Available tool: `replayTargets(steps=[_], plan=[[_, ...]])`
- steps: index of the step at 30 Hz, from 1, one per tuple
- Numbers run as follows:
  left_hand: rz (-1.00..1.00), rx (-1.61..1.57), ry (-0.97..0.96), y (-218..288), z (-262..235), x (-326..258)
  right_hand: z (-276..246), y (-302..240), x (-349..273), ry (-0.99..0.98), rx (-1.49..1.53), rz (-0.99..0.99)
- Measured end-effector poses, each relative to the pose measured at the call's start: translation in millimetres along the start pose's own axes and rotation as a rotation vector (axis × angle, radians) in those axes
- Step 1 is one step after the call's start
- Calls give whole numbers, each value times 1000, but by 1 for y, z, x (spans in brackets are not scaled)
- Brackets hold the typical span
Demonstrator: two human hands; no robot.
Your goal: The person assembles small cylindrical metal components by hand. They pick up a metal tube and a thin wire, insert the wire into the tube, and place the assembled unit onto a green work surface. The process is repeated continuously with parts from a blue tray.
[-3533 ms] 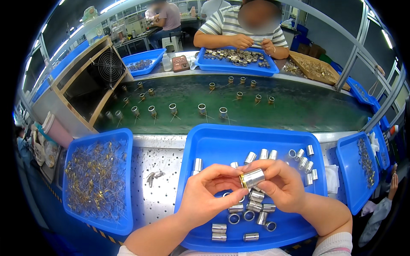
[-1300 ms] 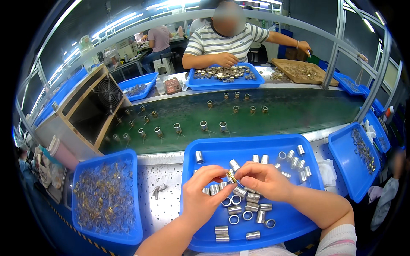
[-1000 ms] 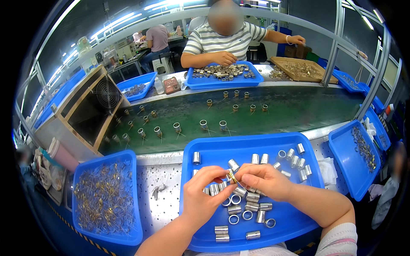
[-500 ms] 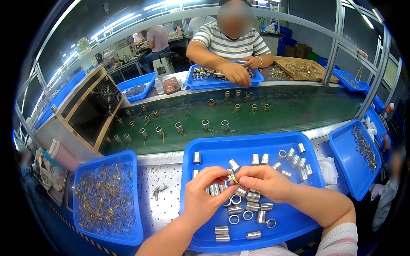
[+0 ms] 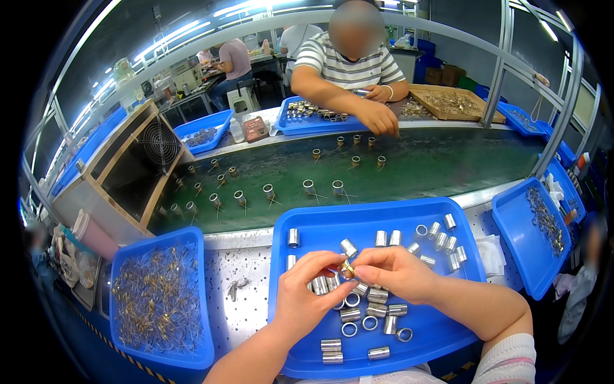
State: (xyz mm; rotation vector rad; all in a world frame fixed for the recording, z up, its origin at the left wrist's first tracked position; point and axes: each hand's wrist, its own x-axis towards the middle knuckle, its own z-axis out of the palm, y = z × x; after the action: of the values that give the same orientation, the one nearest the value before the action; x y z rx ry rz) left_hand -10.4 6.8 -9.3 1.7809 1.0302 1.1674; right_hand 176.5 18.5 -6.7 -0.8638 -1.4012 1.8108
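Over the middle of a blue tray (image 5: 441, 349), my left hand (image 5: 310, 281) and my right hand (image 5: 400, 274) meet with fingertips pinched. Between them is a small brass-coloured, ring-like piece (image 5: 348, 269), partly covered by the fingers; its exact kind is too small to make out. Short silver metal sleeves lie loose in the tray below and around my hands, such as an upright sleeve (image 5: 293, 237) at the left and a sleeve on its side (image 5: 378, 353) near the front.
Left stands a blue tray (image 5: 206, 301) of tangled wire parts. A green conveyor belt (image 5: 435, 173) carries sleeves with wire legs toward a fan box (image 5: 160, 142). Across it, a co-worker's hand (image 5: 378, 119) reaches over the belt's far edge. Another tray (image 5: 511, 240) stands right.
The brass-coloured piece has turned between my fingertips, showing more of its ring shape. The co-worker's hand has moved right, and one sleeve near it no longer shows on the belt.
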Motion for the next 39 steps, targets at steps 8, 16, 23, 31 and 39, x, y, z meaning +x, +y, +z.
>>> replayTargets(steps=[8,16,23,31,39], plan=[[26,16,7,4,7,6,-4,-12,-7,151,-249,-77],[-52,-61,107,0,8,2,-21,-69,-29,328,-700,-588],[-3,-37,105,5,9,0,-81,-102,-104,674,-902,-318],[24,-38,94,6,9,0,-238,-49,-213,1314,-1331,92],[66,-1,99,7,8,3,-316,-16,-230,1462,-1465,119]])
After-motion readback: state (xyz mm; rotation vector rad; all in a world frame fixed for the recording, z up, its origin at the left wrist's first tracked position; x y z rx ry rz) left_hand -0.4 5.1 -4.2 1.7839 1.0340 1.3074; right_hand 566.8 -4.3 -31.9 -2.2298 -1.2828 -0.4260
